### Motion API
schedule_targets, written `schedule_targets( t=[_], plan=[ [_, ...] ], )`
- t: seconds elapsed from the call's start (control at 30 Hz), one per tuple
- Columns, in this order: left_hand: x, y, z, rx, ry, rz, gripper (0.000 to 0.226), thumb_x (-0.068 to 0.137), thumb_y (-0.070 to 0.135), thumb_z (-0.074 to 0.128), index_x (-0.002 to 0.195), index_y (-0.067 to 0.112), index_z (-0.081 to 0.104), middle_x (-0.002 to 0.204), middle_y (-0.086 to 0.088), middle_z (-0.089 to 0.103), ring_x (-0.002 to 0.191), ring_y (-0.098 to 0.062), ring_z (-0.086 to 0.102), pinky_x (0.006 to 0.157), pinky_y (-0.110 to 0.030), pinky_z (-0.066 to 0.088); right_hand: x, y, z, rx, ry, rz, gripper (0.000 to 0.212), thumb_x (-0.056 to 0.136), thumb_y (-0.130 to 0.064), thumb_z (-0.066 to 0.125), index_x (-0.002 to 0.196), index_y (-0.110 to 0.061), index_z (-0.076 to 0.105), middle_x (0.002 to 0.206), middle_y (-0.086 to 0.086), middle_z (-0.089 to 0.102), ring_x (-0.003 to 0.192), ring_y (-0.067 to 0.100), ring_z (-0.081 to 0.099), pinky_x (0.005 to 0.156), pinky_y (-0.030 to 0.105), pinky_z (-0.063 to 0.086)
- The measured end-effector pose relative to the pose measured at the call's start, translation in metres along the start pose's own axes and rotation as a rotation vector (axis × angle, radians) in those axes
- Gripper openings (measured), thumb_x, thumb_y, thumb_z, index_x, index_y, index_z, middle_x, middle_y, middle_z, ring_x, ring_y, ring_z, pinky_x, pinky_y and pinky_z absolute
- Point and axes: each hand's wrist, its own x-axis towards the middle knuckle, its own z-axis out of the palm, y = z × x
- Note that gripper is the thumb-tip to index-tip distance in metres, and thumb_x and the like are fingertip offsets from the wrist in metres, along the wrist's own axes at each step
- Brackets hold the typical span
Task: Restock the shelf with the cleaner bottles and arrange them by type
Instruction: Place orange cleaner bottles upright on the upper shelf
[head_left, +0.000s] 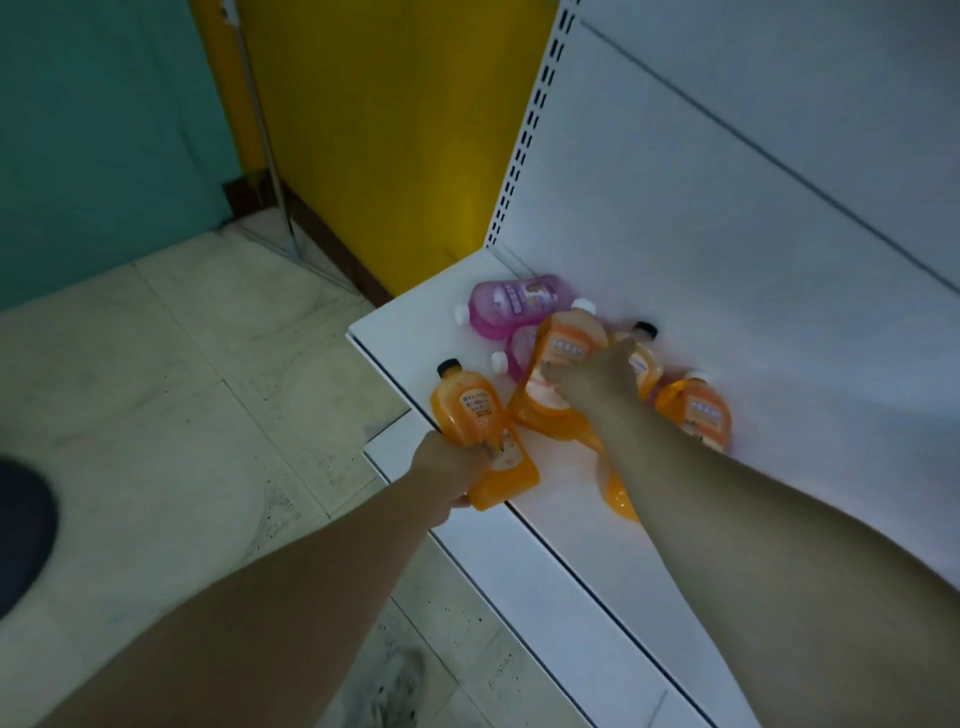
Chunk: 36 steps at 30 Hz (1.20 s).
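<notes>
Mid-sort, early stage. Gripping an orange black-cap bottle low on its body with the left hand, fingers curled round it, right at the front-left lip of the white shelf deck. Reaching the right hand into the heap by the back panel. Looks wrapped round an orange white-cap bottle tilted up off the deck (finger contact blurred, so a judgement).

Lying flat: pink bottles at back-left, a second black-cap orange bottle and a right-hand orange bottle beside the wrist, plus a half-hidden orange bottle under the forearm. Nothing upright yet.

Next, probably: stand both held bottles on their bases, group orange by cap type, keep pink apart. Calls for setting down well back from the lip, since tipping off looks possible.
</notes>
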Motion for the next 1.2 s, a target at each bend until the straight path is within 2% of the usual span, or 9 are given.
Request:
schedule_targets(
  t=[0.2, 0.37, 0.47, 0.57, 0.67, 0.83, 1.0, 1.1, 1.2],
  plan=[
    [0.017, -0.011, -0.006, -0.068, -0.054, -0.027, 0.064, 0.076, 0.032, 0.074, 0.132, 0.022, 0.045, 0.121, -0.007, 0.06, 0.106, -0.031, 0.061, 0.084, -0.054, 0.054, -0.006, 0.018, 0.019, 0.051, 0.007, -0.033, 0.113, 0.074, -0.039, 0.077, 0.152, -0.024, -0.003, 0.135, 0.01, 0.051, 0.115, 0.033, 0.054, 0.074, 0.034, 0.044],
    [0.016, -0.005, -0.012, 0.042, -0.041, 0.04, 0.095, 0.055, 0.052, 0.084, 0.135, 0.022, 0.04, 0.125, -0.006, 0.057, 0.11, -0.033, 0.059, 0.088, -0.055, 0.052, -0.011, 0.017, 0.028, 0.158, 0.036, 0.01, 0.12, 0.068, -0.028, 0.085, 0.153, -0.018, 0.0, 0.145, 0.013, 0.041, 0.124, 0.034, 0.049, 0.077, 0.034, 0.045],
    [0.029, -0.007, -0.023, 0.081, -0.076, 0.071, 0.105, 0.04, 0.053, 0.083, 0.132, 0.023, 0.044, 0.12, -0.005, 0.061, 0.105, -0.031, 0.062, 0.087, -0.055, 0.052, -0.02, 0.019, 0.039, 0.141, 0.073, 0.032, 0.117, 0.056, -0.039, 0.088, 0.148, -0.019, 0.02, 0.14, 0.013, 0.044, 0.123, 0.036, 0.05, 0.093, 0.044, 0.05],
    [0.025, -0.009, -0.033, 0.154, -0.128, 0.087, 0.099, 0.044, 0.052, 0.084, 0.13, 0.024, 0.045, 0.122, -0.004, 0.061, 0.108, -0.031, 0.061, 0.092, -0.056, 0.05, -0.017, 0.03, 0.054, 0.157, 0.068, 0.023, 0.108, 0.041, -0.049, 0.087, 0.134, -0.019, 0.041, 0.129, 0.008, 0.052, 0.114, 0.033, 0.056, 0.089, 0.046, 0.053],
    [0.013, -0.008, -0.045, 0.178, -0.144, 0.14, 0.063, 0.072, 0.031, 0.081, 0.119, 0.024, 0.04, 0.121, -0.005, 0.058, 0.111, -0.032, 0.058, 0.097, -0.056, 0.046, -0.031, 0.039, 0.055, 0.254, 0.079, -0.014, 0.108, 0.029, -0.051, 0.083, 0.127, -0.023, 0.046, 0.114, 0.001, 0.062, 0.103, 0.025, 0.064, 0.082, 0.043, 0.057],
    [-0.021, 0.008, -0.077, 0.256, -0.221, 0.241, 0.059, 0.08, 0.027, 0.076, 0.126, 0.027, 0.04, 0.122, -0.003, 0.058, 0.111, -0.03, 0.059, 0.097, -0.052, 0.048, -0.096, 0.033, 0.023, 0.463, 0.072, -0.16, 0.047, 0.067, -0.006, 0.082, 0.099, -0.019, 0.051, 0.083, -0.007, 0.058, 0.071, -0.001, 0.06, 0.06, 0.015, 0.048],
    [-0.08, 0.039, -0.102, 0.323, -0.313, 0.381, 0.053, 0.083, 0.018, 0.069, 0.129, 0.025, 0.045, 0.121, -0.004, 0.06, 0.106, -0.025, 0.06, 0.09, -0.042, 0.049, -0.165, 0.019, -0.009, 0.575, 0.187, -0.255, 0.049, 0.069, 0.0, 0.08, 0.094, -0.027, 0.048, 0.085, -0.014, 0.061, 0.077, -0.003, 0.064, 0.062, 0.013, 0.048],
    [-0.121, 0.06, -0.106, 0.364, -0.364, 0.496, 0.045, 0.085, 0.017, 0.066, 0.125, 0.025, 0.048, 0.117, -0.003, 0.061, 0.099, -0.02, 0.06, 0.082, -0.036, 0.047, -0.207, 0.011, -0.026, 0.615, 0.25, -0.284, 0.07, 0.065, -0.01, 0.085, 0.119, -0.026, 0.042, 0.098, -0.01, 0.065, 0.089, 0.005, 0.065, 0.077, 0.025, 0.052],
    [-0.161, 0.078, -0.101, 0.41, -0.437, 0.603, 0.042, 0.086, 0.024, 0.069, 0.122, 0.03, 0.048, 0.115, 0.003, 0.062, 0.104, -0.021, 0.06, 0.092, -0.042, 0.048, -0.245, 0.006, -0.05, 0.67, 0.332, -0.288, 0.065, 0.065, -0.011, 0.086, 0.113, -0.029, 0.047, 0.094, -0.015, 0.065, 0.082, -0.005, 0.064, 0.073, 0.018, 0.054]
  ],
)
